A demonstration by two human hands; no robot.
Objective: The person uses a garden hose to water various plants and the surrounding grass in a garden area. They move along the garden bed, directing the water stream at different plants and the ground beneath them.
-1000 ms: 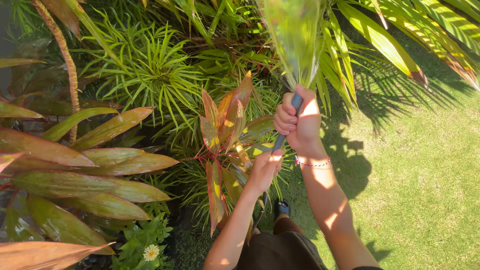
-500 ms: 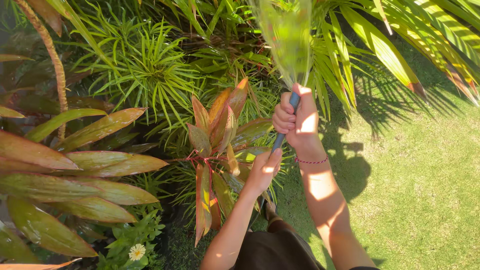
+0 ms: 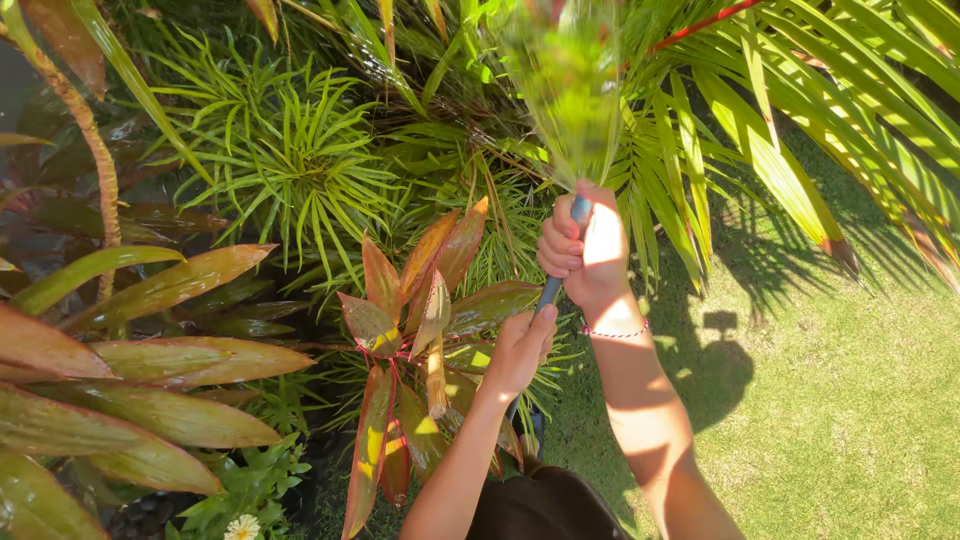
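With both the right hand (image 3: 583, 250) and the left hand (image 3: 520, 348) curled tight round the hose (image 3: 551, 290) (held up over the red plant (image 3: 420, 340)), its fanned spray (image 3: 565, 90) risked battering those leaves if it dipped

Both hands are gripping a blue hose (image 3: 553, 288): right hand (image 3: 580, 250) above left hand (image 3: 520, 350), seemingly spraying water (image 3: 565, 90) over plants (image 3: 290, 150).
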